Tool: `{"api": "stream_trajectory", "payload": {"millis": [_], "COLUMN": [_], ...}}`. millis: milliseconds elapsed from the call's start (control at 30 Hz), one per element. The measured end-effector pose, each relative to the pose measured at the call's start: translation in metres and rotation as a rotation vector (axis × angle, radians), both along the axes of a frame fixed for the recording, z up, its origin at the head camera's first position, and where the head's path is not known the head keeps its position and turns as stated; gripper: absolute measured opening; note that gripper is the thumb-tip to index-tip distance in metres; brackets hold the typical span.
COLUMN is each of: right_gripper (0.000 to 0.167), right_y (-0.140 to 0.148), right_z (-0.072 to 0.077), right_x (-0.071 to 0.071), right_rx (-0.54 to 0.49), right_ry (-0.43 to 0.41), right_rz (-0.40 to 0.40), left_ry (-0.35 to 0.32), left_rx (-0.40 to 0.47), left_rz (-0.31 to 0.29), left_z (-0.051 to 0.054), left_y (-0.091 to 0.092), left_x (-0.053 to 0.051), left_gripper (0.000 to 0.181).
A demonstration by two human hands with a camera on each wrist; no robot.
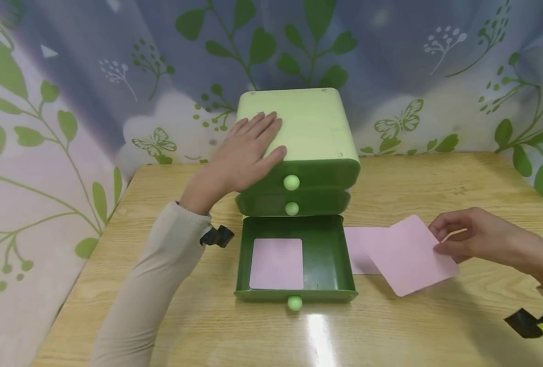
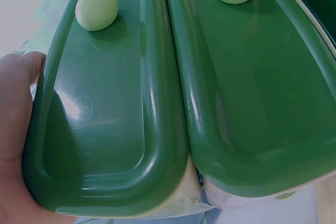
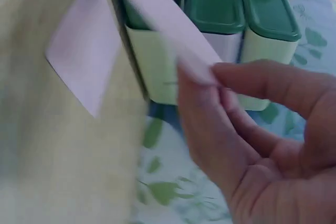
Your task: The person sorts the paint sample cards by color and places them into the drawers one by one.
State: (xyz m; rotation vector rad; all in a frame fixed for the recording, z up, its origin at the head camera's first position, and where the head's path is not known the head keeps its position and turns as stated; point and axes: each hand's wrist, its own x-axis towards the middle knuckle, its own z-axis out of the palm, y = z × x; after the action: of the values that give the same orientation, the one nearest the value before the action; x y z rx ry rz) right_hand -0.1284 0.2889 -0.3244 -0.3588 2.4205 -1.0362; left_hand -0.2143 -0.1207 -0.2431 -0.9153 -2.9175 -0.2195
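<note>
A small green drawer unit (image 1: 310, 122) stands on the table, its bottom drawer (image 1: 331, 265) pulled out. Inside that drawer, on the left, lies a pink square card (image 1: 277, 264) with rounded corners. My left hand (image 1: 243, 153) rests flat on the unit's top, fingers extended; in the left wrist view its thumb side lies along the top drawer front (image 2: 100, 114). To the right of the drawer, my right hand (image 1: 477, 237) pinches another pink card (image 1: 413, 260) by its edge, tilted above the table. Partly hidden behind it, a further pink card (image 1: 357, 250) lies on the wood.
The wooden table (image 1: 184, 326) runs up to a patterned curtain (image 1: 280, 46) behind the unit. Two upper drawers with round pale knobs (image 1: 291, 182) are pushed in. The bottom drawer's knob (image 1: 294, 303) sticks out toward the front.
</note>
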Motion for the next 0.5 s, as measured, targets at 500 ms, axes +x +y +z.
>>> {"api": "stream_trajectory", "payload": {"millis": [500], "right_gripper": [0.036], "right_y": [-0.023], "right_z": [-0.040], "right_x": [0.003], "right_rx": [-0.603], "right_ry": [-0.235], "right_rz": [0.024], "left_ry": [-0.004], "left_rx": [-0.010], "left_rz": [0.013], "left_z": [0.001], "left_y": [0.001], "left_x": [0.002], "left_gripper": [0.064]}}
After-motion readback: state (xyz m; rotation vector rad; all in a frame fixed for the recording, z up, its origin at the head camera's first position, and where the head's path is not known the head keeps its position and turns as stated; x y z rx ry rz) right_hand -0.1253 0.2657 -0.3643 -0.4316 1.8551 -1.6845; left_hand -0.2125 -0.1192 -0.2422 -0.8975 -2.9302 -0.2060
